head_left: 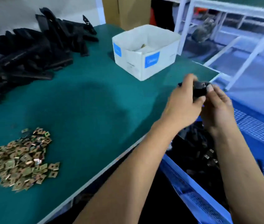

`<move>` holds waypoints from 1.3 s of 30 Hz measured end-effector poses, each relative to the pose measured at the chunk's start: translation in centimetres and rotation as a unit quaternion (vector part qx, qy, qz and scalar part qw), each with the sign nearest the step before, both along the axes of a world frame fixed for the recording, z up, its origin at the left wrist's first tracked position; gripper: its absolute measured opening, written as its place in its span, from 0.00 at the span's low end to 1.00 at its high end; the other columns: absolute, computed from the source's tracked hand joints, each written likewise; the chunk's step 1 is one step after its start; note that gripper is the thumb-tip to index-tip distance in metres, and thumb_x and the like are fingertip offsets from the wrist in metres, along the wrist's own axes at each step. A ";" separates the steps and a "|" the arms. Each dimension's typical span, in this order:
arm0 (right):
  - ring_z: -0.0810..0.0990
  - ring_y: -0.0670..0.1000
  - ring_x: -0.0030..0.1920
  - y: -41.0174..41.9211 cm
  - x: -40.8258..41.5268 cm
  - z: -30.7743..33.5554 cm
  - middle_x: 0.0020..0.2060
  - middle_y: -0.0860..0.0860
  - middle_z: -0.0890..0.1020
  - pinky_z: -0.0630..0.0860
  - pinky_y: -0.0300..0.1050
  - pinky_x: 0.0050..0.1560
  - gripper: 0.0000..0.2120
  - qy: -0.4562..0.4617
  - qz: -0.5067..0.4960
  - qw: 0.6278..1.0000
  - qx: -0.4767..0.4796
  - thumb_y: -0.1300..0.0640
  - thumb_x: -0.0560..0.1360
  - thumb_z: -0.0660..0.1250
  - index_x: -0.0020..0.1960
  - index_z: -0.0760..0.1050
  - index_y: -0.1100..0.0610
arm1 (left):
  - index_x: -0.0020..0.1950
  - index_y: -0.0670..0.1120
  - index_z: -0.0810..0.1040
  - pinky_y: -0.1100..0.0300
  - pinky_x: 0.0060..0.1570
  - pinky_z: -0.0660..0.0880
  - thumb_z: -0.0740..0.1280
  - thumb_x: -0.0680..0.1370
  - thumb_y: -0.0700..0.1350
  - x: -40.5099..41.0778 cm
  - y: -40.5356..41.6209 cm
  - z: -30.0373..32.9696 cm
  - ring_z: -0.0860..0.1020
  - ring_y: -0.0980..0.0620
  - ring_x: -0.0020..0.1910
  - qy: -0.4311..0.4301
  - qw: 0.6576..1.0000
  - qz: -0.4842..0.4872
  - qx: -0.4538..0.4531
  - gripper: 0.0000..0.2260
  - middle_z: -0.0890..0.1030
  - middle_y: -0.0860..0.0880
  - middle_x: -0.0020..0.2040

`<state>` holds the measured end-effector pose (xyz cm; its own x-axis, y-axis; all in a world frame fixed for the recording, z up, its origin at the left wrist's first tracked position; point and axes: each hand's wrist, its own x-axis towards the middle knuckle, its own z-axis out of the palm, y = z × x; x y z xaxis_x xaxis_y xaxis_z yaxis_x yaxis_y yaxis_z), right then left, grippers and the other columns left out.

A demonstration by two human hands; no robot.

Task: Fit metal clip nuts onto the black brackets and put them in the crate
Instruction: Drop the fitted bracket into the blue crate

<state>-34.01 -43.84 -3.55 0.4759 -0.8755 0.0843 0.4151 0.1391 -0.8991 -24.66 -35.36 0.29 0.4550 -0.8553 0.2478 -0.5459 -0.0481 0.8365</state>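
One black bracket (pixel 198 91) is held above the table's (pixel 95 102) right edge, over the blue crate (pixel 192 196). Left hand (pixel 184 102) and right hand (pixel 218 109) both grip it, fingers curled. Clip nuts (pixel 21 160) lie heaped near left.

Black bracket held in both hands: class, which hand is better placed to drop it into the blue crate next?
Probably the right hand. It sits directly above the blue crate beside the table, while the left hand, gripping the black bracket, is over the table's edge, nearer the clip nuts.
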 end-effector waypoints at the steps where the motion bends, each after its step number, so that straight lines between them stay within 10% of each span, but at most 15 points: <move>1: 0.82 0.51 0.49 -0.9 -2.1 -1.2 0.50 0.56 0.83 0.80 0.44 0.52 0.08 0.044 -0.021 0.999 0.008 0.61 0.84 0.61 0.59 0.78 0.60 | 0.67 0.47 0.69 0.47 0.52 0.76 0.72 0.78 0.43 -1.5 -0.8 -1.7 0.80 0.37 0.53 0.020 0.999 -0.016 0.025 0.20 0.81 0.40 0.55; 7: 0.81 0.49 0.37 -4.8 -11.4 -11.3 0.39 0.50 0.85 0.78 0.40 0.36 0.08 0.364 -0.062 0.928 0.056 0.59 0.82 0.67 0.58 0.83 0.61 | 0.76 0.50 0.65 0.55 0.61 0.75 0.73 0.78 0.53 -6.3 -2.3 -12.0 0.80 0.46 0.59 0.170 0.953 -0.086 0.236 0.30 0.81 0.47 0.59; 11: 0.84 0.58 0.51 -6.2 -13.9 -15.4 0.53 0.57 0.85 0.81 0.49 0.53 0.17 0.587 -0.107 0.802 0.028 0.55 0.78 0.73 0.64 0.81 0.60 | 0.79 0.52 0.61 0.50 0.66 0.72 0.69 0.78 0.60 -6.4 -2.2 -14.7 0.76 0.48 0.64 0.166 0.932 -0.099 0.308 0.34 0.77 0.48 0.65; 23: 0.83 0.52 0.42 -3.8 -2.8 -3.9 0.42 0.52 0.87 0.74 0.43 0.46 0.07 0.473 -0.226 0.812 -0.255 0.56 0.77 0.69 0.47 0.85 0.56 | 0.54 0.48 0.78 0.58 0.42 0.79 0.70 0.76 0.42 -1.9 -3.3 -3.6 0.77 0.62 0.32 0.023 0.995 0.022 -0.095 0.07 0.80 0.60 0.37; 34: 0.81 0.54 0.38 8.3 14.0 5.1 0.34 0.47 0.82 0.78 0.49 0.42 0.06 0.342 -0.048 0.809 -0.475 0.50 0.76 0.69 0.45 0.82 0.52 | 0.50 0.50 0.78 0.47 0.47 0.81 0.68 0.75 0.42 13.3 9.8 0.6 0.83 0.48 0.39 0.022 0.960 0.241 -0.143 0.05 0.82 0.55 0.42; 39: 0.84 0.57 0.48 17.2 22.0 4.5 0.45 0.51 0.86 0.79 0.52 0.51 0.05 0.355 0.119 0.761 -0.530 0.54 0.76 0.69 0.50 0.83 0.51 | 0.51 0.48 0.80 0.52 0.48 0.81 0.69 0.77 0.45 19.9 20.9 0.9 0.81 0.60 0.43 -0.065 0.922 0.362 -0.125 0.04 0.81 0.58 0.42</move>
